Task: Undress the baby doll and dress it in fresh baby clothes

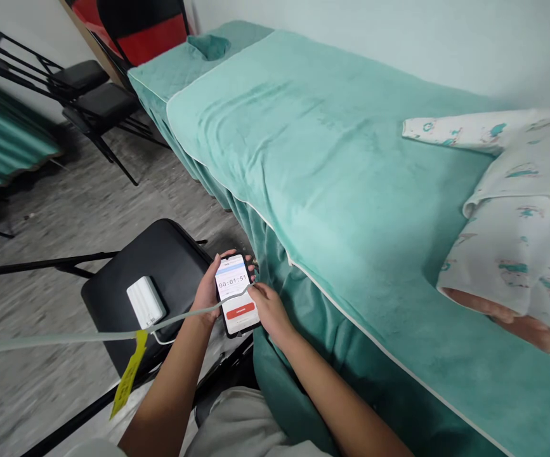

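A black-edged smartphone (235, 298) lies in my left hand (207, 289), whose fingers wrap behind it and show at its far edge. Its lit screen reads a timer, 00:01:51, above a red button. My right hand (269, 311) is curled at the phone's right edge, thumb over the screen. A pale cable (186, 314) crosses from the left over my left wrist and the screen, ending visually by my right thumb. Whether that hand grips the cable cannot be made out. A yellow tag (129, 377) hangs from the cable.
A white power bank (145, 301) lies on a black folding chair (170, 254). A green-covered massage bed (332, 178) runs along the wall. White printed clothing (517, 235) lies on it, with skin-toned shapes in its leg openings. More folding chairs (103, 101) stand behind.
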Demonstrator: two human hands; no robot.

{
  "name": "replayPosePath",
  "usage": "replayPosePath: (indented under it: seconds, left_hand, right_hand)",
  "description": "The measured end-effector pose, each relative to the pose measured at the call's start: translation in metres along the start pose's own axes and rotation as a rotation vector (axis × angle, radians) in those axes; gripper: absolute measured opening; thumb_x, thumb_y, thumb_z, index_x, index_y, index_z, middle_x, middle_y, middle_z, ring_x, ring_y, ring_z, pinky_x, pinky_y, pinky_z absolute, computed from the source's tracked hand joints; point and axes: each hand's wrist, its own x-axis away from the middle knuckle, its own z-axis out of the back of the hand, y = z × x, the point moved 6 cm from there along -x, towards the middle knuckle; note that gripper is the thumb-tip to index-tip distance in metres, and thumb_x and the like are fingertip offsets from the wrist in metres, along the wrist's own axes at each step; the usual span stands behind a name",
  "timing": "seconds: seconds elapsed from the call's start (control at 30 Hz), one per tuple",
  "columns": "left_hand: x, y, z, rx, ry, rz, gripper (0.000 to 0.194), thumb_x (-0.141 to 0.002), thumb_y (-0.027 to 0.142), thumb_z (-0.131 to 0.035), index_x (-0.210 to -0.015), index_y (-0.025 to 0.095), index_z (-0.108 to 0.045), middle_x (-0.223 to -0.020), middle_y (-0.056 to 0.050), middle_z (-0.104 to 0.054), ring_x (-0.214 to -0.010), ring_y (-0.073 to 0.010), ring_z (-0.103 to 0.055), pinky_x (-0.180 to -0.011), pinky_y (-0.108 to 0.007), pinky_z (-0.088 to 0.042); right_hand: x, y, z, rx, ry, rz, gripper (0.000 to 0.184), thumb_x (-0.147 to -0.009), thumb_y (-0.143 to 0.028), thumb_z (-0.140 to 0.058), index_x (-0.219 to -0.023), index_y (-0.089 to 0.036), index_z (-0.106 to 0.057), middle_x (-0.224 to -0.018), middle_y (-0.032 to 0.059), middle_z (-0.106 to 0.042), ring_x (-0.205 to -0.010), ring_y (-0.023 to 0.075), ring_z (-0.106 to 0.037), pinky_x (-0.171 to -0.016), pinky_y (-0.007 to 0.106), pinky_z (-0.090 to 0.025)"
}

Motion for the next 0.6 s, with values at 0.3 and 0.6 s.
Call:
replayPosePath:
  seconds: [0.3, 0.6]
  left_hand:
    - [0.001, 0.001, -0.001, 0.007, -0.008, 0.002, 0.033, -0.095, 0.047, -0.057, -0.118, 0.022, -0.06, -0.111, -0.012, -0.074, -0.089, -0.0276, -0.075, -0.081, -0.048, -0.062]
    - [0.005, 0.002, 0.002, 0.005, 0.036, 0.015, 0.034, -0.095, 0.048, -0.059, -0.117, 0.022, -0.062, -0.113, -0.011, -0.075, -0.092, -0.0282, -0.076, -0.084, -0.05, -0.062]
  right_hand:
    - [0.0, 0.003, 0.003, -0.022, 0.009, -0.02, 0.03, -0.086, -0.049, -0.06, -0.085, -0.019, -0.063, -0.083, 0.0018, -0.067, -0.076, 0.0167, -0.061, -0.068, 0.026, -0.045]
    - [-0.011, -0.008, 0.01, 0.03, 0.032, 0.143, 0.036, -0.093, -0.054, -0.054, -0.099, -0.02, -0.062, -0.101, 0.0051, -0.069, -0.098, 0.0198, -0.065, -0.087, 0.03, -0.049]
